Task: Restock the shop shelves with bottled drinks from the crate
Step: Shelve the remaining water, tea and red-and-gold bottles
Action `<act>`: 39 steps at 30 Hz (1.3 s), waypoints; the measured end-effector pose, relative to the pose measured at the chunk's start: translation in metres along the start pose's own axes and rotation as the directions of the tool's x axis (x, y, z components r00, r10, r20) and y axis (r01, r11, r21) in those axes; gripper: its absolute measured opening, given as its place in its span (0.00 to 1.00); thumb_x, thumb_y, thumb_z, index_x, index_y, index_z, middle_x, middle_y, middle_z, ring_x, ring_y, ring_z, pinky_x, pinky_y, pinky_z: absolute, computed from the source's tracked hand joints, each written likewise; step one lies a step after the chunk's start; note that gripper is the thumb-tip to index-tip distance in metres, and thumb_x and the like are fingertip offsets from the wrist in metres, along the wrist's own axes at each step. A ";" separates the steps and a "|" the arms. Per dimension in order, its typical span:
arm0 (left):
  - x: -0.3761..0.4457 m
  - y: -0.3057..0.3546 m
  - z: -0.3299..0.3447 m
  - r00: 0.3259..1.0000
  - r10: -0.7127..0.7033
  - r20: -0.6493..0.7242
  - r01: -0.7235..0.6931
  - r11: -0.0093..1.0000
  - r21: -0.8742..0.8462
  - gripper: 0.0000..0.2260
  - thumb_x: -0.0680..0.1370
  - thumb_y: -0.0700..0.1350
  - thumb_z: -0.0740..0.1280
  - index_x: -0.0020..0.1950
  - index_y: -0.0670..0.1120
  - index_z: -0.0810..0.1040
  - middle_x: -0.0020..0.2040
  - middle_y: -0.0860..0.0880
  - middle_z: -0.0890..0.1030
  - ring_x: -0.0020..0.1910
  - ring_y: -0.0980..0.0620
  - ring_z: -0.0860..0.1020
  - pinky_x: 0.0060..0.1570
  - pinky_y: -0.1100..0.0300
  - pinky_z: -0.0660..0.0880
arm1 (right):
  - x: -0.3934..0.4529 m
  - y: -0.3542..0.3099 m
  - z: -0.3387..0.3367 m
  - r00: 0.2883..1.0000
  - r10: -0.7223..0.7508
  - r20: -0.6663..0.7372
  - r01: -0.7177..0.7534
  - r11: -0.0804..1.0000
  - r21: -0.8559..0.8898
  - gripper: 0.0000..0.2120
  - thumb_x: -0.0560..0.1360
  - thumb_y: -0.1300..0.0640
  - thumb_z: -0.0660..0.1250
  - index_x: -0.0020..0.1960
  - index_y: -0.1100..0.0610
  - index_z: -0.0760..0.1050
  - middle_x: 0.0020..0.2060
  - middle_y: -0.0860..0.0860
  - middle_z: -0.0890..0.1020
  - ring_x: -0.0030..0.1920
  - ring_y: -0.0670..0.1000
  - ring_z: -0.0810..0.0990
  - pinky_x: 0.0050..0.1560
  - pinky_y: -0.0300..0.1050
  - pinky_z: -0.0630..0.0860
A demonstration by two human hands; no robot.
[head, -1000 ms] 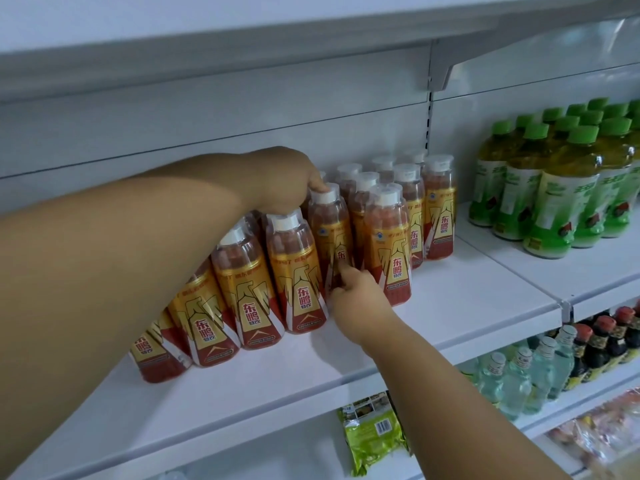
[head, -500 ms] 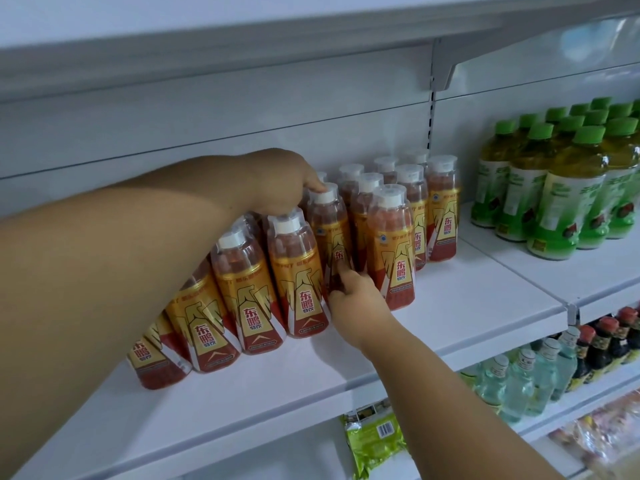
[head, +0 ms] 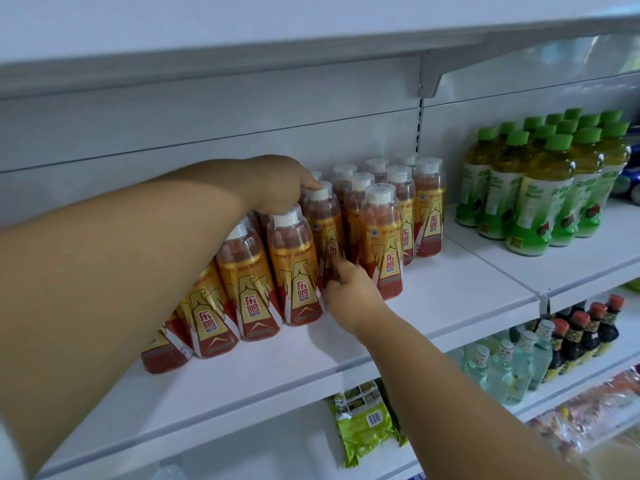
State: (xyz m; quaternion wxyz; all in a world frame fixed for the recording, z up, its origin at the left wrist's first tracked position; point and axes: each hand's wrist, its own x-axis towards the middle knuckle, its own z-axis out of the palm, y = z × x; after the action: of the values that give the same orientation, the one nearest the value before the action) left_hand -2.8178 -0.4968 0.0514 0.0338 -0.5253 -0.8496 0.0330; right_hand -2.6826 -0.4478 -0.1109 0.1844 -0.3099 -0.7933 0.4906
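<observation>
Two hands on the same cluster of orange drink bottles (head: 298, 268), so the step looks like squaring up stock already on the white shelf (head: 450, 292), not fetching more. Crate not in view. Nearest, the right hand (head: 349, 292) comes up from below, fingers (head: 334, 268) pinching the lower label of one bottle (head: 323, 237) in the middle of the group. Further in, the left hand (head: 277, 185) sits curled over the white caps at the back-left, gripping or bracing them; exact contact hidden. Left-side bottles lean, right-side ones stand upright. Next move probably needs the leaning row pushed upright and tight against the standing block. Beyond, green-capped bottles (head: 540, 188) stand well apart.
</observation>
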 end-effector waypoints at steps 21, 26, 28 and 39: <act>-0.242 0.111 0.099 0.729 -0.387 -0.565 -0.047 0.794 -0.606 0.23 0.78 0.35 0.57 0.56 0.64 0.77 0.52 0.68 0.78 0.56 0.61 0.76 0.56 0.72 0.70 | -0.155 -0.013 -0.025 0.923 -0.380 0.051 0.363 0.909 0.206 0.10 0.81 0.56 0.64 0.59 0.44 0.74 0.55 0.40 0.78 0.49 0.36 0.77 0.43 0.25 0.72; -0.308 0.118 0.114 0.734 -0.499 -0.461 0.109 0.756 -0.645 0.20 0.79 0.39 0.55 0.58 0.64 0.75 0.58 0.69 0.75 0.57 0.64 0.75 0.55 0.76 0.67 | -0.204 -0.012 -0.003 0.907 -0.387 0.169 0.346 0.910 0.228 0.11 0.81 0.55 0.64 0.61 0.44 0.73 0.57 0.40 0.77 0.50 0.36 0.77 0.45 0.28 0.72; -0.336 0.116 0.117 0.723 -0.504 -0.472 0.115 0.762 -0.637 0.20 0.79 0.38 0.56 0.59 0.60 0.78 0.57 0.68 0.76 0.59 0.63 0.74 0.57 0.75 0.67 | -0.226 -0.018 0.007 0.887 -0.407 0.217 0.363 0.906 0.216 0.12 0.81 0.56 0.65 0.63 0.47 0.74 0.57 0.42 0.77 0.51 0.38 0.78 0.47 0.29 0.73; -0.528 0.047 0.167 0.657 -0.651 -0.379 0.225 0.650 -0.726 0.18 0.82 0.44 0.56 0.60 0.67 0.74 0.57 0.66 0.77 0.61 0.65 0.75 0.58 0.77 0.67 | -0.352 -0.062 0.131 0.822 -0.435 0.368 0.399 0.901 0.174 0.11 0.79 0.53 0.67 0.57 0.40 0.71 0.53 0.40 0.78 0.51 0.38 0.78 0.47 0.32 0.74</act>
State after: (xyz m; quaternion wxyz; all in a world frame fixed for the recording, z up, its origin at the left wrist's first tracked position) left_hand -2.5562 -0.9519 -0.1306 0.1391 -0.2482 -0.8567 -0.4303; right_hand -2.5192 -0.7919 -0.1102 0.1355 -0.0142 -0.8397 0.5256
